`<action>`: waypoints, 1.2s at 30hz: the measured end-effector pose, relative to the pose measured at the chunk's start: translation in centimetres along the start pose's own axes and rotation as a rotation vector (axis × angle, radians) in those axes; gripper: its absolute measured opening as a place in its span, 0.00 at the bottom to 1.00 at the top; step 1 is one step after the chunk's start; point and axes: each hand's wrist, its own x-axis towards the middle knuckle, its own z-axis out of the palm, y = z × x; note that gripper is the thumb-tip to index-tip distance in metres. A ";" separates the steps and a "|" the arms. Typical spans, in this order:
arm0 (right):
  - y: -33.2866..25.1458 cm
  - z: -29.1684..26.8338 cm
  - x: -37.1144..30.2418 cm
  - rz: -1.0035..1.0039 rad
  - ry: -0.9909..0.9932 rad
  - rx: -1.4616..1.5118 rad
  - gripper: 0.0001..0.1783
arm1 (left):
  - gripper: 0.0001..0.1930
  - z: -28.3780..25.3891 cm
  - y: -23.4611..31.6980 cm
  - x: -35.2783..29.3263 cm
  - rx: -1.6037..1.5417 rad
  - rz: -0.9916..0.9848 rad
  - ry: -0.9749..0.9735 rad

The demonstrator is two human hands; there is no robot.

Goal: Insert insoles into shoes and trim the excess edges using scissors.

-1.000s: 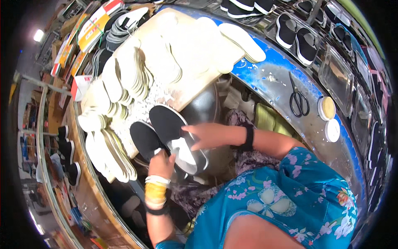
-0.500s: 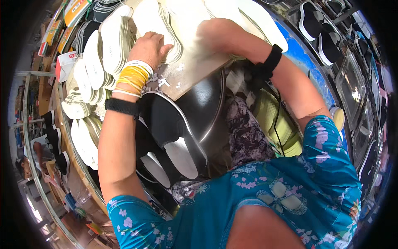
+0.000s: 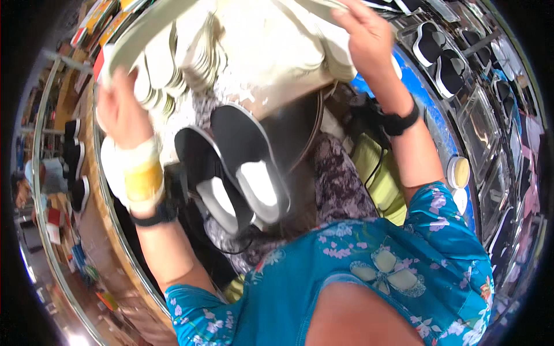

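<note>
My left hand (image 3: pixel 124 109), smeared by motion, is raised at the left with its fingers closed on a pale curved strip (image 3: pixel 135 40). At the top right my right hand (image 3: pixel 372 43) grips a similar pale strip (image 3: pixel 320 7). Both strips run out at the top edge, so I cannot tell whether they are one piece. Stacks of white insoles (image 3: pixel 199 52) lie below and between the hands. Closer to my body, a black shoe (image 3: pixel 193 147) and a second black shoe (image 3: pixel 239 135) rest side by side, untouched, with white showing inside.
A beige board (image 3: pixel 280 95) carries more insoles and small white scraps. Right of it are a blue surface (image 3: pixel 430 121), a round tub (image 3: pixel 459 172) and racked black shoes (image 3: pixel 447 72). A metal rail (image 3: pixel 40 190) bends along the left. Light green material (image 3: pixel 369 167) lies beside my leg.
Both hands have moved apart, off the insole stacks, and now grip pale strips. My left hand went left and down, my right hand to the right. The view has shifted slightly.
</note>
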 end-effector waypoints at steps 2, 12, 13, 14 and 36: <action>-3.7 -0.8 -3.6 -0.481 -0.119 -0.519 0.12 | 0.17 -3.3 3.9 -7.1 -0.017 -0.061 0.117; -6.9 5.2 -19.9 -0.409 -0.927 -0.286 0.22 | 0.24 -9.5 4.6 -26.7 0.597 -0.143 -0.458; -7.0 6.5 -19.8 -0.292 -0.878 -0.339 0.28 | 0.29 -8.6 3.8 -25.9 0.650 -0.139 -0.380; -6.5 8.1 -19.7 -0.309 -0.887 -0.352 0.28 | 0.34 -7.5 2.6 -24.8 0.698 -0.134 -0.308; -4.6 10.0 -18.3 0.013 -0.437 -0.479 0.26 | 0.32 -9.3 -8.9 -24.5 0.101 -0.596 -0.176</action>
